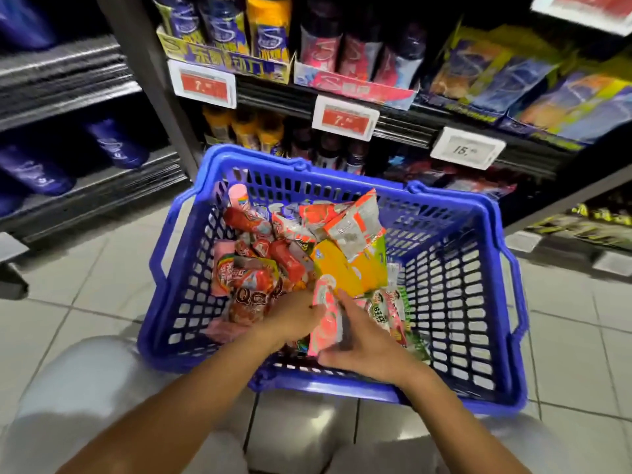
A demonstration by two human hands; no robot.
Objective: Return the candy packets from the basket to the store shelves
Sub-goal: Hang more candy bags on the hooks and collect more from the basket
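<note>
A: Where do the packets sit?

B: In the blue basket on the tiled floor, heaped against its left and near walls. The right half shows bare mesh down to the bottom, so there is room there.

A: And the hands?

B: Both are inside, over the near rim. Between them is a pink packet, standing on its long edge. The left hand reaches in from the left, fingers curled at the packet's left edge; the right hand lies against its right side, thumb along the lower edge, forefinger pointing up. The picture is blurred there, so I'd say a pinch from both sides, though how firm I can't tell.

A: What crowds it?

B: Yellow packets just behind it, green-and-white ones touching the right hand, red ones left.

A: The shelves?

B: The shelves stand just beyond the far rim, price tags on their front edges.
</note>
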